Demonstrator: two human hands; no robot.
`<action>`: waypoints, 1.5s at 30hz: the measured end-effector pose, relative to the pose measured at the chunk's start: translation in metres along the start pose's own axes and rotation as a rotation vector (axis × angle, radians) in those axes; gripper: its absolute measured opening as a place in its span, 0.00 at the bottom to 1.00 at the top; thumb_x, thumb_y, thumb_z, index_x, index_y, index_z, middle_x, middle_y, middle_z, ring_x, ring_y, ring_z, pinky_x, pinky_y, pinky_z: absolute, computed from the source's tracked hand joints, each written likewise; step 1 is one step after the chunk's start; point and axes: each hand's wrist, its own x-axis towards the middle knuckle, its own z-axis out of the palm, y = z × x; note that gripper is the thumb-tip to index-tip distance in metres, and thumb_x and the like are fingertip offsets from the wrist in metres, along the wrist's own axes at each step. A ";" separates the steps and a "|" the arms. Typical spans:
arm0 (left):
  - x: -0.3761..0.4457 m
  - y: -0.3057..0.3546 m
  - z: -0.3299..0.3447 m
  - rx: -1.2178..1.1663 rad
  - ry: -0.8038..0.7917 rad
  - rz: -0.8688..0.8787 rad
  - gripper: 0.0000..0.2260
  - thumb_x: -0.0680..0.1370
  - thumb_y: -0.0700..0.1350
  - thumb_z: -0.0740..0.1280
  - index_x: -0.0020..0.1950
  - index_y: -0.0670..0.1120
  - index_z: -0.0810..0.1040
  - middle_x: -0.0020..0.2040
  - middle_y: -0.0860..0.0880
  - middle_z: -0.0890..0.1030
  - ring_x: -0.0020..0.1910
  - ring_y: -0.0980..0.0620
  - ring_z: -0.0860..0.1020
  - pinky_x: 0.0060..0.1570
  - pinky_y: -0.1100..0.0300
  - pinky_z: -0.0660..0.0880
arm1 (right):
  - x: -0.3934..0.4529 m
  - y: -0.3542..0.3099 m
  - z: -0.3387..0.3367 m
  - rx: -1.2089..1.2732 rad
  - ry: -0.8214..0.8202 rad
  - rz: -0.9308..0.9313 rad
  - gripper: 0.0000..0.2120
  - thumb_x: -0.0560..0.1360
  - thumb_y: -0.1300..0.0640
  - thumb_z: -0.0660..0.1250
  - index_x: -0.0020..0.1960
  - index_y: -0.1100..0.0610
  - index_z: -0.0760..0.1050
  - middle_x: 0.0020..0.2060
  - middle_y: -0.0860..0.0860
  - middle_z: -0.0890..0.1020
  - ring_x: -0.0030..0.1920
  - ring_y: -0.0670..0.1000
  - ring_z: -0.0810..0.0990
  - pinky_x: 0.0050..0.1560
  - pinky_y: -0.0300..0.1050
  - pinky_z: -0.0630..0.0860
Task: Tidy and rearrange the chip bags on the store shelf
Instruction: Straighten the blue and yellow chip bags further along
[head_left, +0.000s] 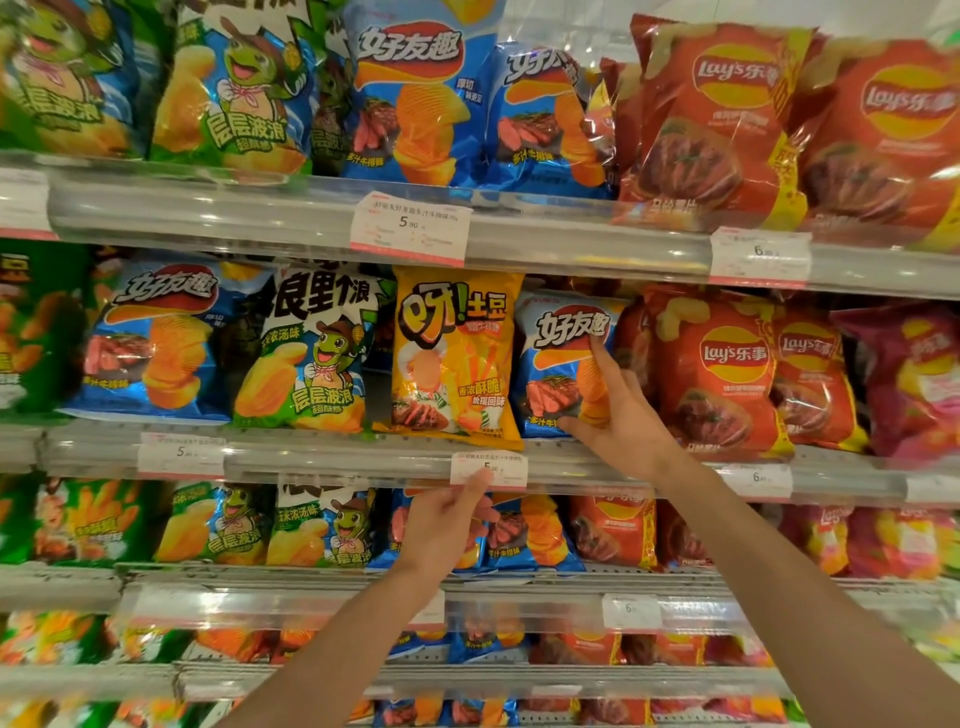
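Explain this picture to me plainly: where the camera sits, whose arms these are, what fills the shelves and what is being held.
There is no machine here. One camera, worn on a person's head, looks forward at store shelves, so the two bare arms reaching in from below are that person's own. The shelves carry rows of chip bags: green and blue ones on the left, red ones on the right. The right hand has its grip on a blue chip bag standing on the middle shelf, beside a yellow chip bag. The left hand reaches up with a finger at the price tag on the shelf rail and holds no bag.
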 end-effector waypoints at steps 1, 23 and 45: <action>0.000 0.000 0.000 0.000 -0.002 0.001 0.22 0.79 0.58 0.69 0.40 0.39 0.86 0.33 0.49 0.86 0.32 0.54 0.81 0.40 0.56 0.78 | 0.000 -0.001 0.001 -0.002 0.000 0.002 0.50 0.75 0.46 0.74 0.80 0.39 0.38 0.68 0.54 0.66 0.61 0.56 0.76 0.59 0.44 0.71; -0.022 -0.020 -0.033 0.358 -0.090 0.365 0.15 0.77 0.65 0.60 0.58 0.61 0.77 0.52 0.61 0.82 0.48 0.65 0.81 0.51 0.62 0.79 | -0.104 0.005 0.055 -0.186 0.317 0.006 0.42 0.77 0.30 0.52 0.82 0.53 0.52 0.81 0.56 0.53 0.81 0.56 0.48 0.79 0.61 0.53; -0.034 0.043 -0.082 0.622 0.207 0.655 0.26 0.81 0.61 0.60 0.77 0.52 0.66 0.71 0.49 0.70 0.55 0.52 0.80 0.53 0.49 0.81 | -0.130 -0.043 0.052 0.097 0.256 0.183 0.40 0.75 0.30 0.57 0.81 0.42 0.47 0.68 0.52 0.75 0.45 0.45 0.79 0.42 0.44 0.74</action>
